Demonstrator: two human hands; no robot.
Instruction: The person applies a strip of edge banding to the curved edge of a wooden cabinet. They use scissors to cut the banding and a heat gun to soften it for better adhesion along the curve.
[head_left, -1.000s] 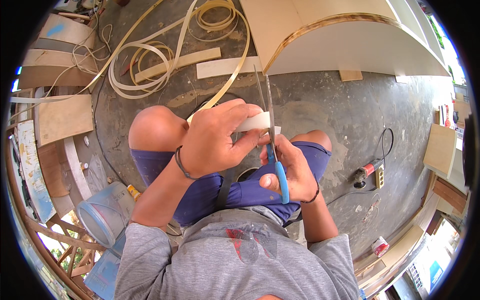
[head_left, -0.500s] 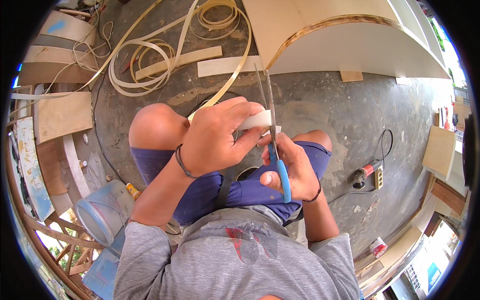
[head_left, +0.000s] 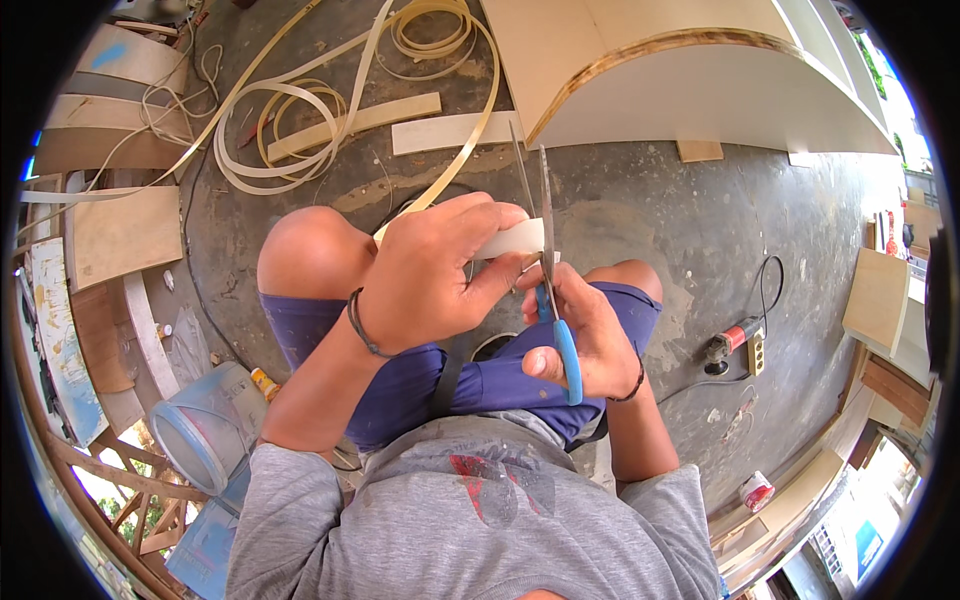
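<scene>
Between my knees, my left hand [head_left: 440, 265] pinches a white edging strip [head_left: 517, 238] between thumb and fingers. The strip's end reaches the blades of a pair of blue-handled scissors [head_left: 566, 355]. My right hand [head_left: 592, 340] is closed around the scissors' handles, with its thumb near the lower loop. The blades point away from me and stand slightly apart, with the strip at their inner part. A cream length of edging [head_left: 470, 150] runs from behind my left hand toward loose coils on the floor.
Coiled edging [head_left: 235, 160] and flat boards [head_left: 455, 133] lie ahead on the floor. A curved white cabinet panel [head_left: 690, 95] stands at the far right. An angle grinder [head_left: 735, 338] rests beside a power strip [head_left: 757, 355]. A clear bucket [head_left: 205, 425] is at left.
The scissor blades are spread a little wider near the tips. Both hands hold nearly the same place, and a small white piece below the strip shows less.
</scene>
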